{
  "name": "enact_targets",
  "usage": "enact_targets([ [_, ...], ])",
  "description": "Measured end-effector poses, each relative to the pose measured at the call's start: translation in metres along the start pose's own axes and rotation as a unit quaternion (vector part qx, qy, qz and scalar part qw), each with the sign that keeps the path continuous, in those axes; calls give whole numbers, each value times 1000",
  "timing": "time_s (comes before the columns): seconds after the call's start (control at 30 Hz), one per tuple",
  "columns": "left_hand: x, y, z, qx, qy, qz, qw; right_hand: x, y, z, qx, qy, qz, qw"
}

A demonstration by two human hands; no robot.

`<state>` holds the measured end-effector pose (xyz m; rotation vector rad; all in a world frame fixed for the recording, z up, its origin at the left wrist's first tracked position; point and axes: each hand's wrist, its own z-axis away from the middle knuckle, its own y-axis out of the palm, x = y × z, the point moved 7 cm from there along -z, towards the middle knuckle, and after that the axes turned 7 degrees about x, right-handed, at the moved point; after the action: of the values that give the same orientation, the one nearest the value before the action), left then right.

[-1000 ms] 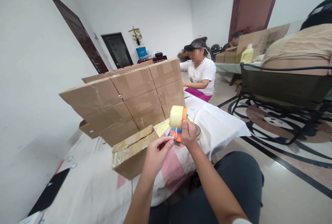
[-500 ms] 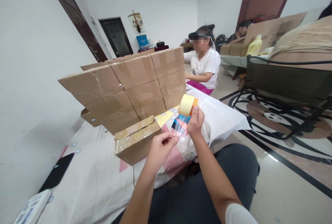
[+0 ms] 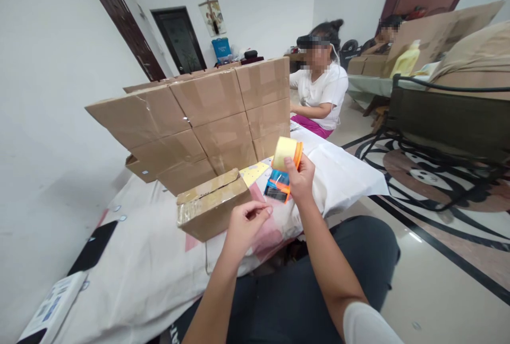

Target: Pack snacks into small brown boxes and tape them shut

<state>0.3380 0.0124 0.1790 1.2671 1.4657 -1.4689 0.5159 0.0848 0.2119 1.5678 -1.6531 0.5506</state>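
Note:
My right hand (image 3: pixel 302 176) is wrapped round an orange and blue tape dispenser (image 3: pixel 280 180) that carries a pale yellow roll of tape (image 3: pixel 285 153). Below and left of it, my left hand (image 3: pixel 249 221) has thumb and forefinger pinched; what they hold, if anything, is too small to make out. Just left of that hand a small taped cardboard box (image 3: pixel 217 211) rests on the cloth-covered table (image 3: pixel 139 269). Behind it rises a stack of brown cardboard boxes (image 3: pixel 215 120).
Across the table a person (image 3: pixel 321 89) in a white shirt sits beside the stack. A black flat object (image 3: pixel 93 245) and a white package (image 3: pixel 56 301) lie at the left edge. A dark-framed chair (image 3: pixel 450 126) stands on the right.
The dispenser has turned slightly and moved away from my left hand; the shiny strip seen between the hands no longer shows. The head view has shifted a little.

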Motion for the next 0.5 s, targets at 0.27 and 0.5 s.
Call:
enact_targets([
  [0.27,-16,1,10,-6,4,-11,1000,-6,0,-2,49,-1,9,999],
  [0.5,-10,5,7,24,-18,0,1000,-10,-1,-3,49,-2,34,998],
])
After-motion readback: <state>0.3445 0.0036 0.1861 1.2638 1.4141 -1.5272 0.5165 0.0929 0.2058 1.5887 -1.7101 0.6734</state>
